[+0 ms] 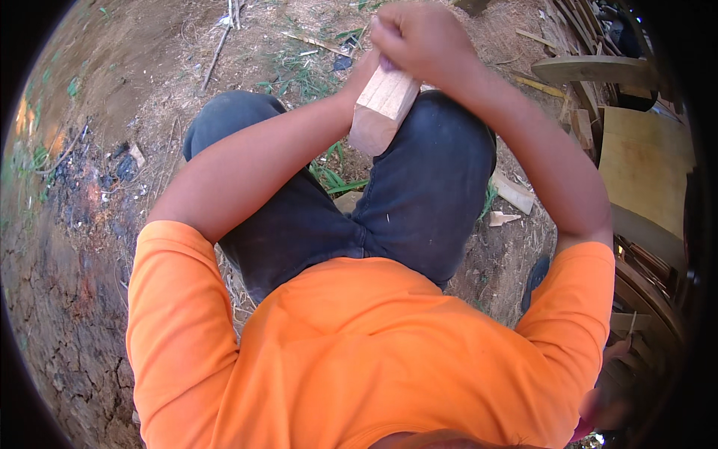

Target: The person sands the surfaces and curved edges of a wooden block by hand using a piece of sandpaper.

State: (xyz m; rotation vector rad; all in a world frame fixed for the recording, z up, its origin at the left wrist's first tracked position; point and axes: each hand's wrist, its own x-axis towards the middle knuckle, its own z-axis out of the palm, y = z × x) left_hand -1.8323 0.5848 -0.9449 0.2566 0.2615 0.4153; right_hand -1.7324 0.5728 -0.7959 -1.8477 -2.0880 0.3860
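Note:
A squared block of pale wood [387, 105] lies slanted by my right thigh, its cut end towards me. My left hand [364, 72] is against its far left side, apparently gripping it, with most of the fingers hidden. Over the block's far end, my right hand [422, 39] is closed in a fist. Whatever that fist may hold is hidden from this view.
My knees in dark trousers [292, 202] flank the block. Wood offcuts [512, 192] lie on the dirt to the right. Farther right are stacked boards and a large pale panel [645, 168]. Charred bits [123, 168] and twigs lie on the left ground.

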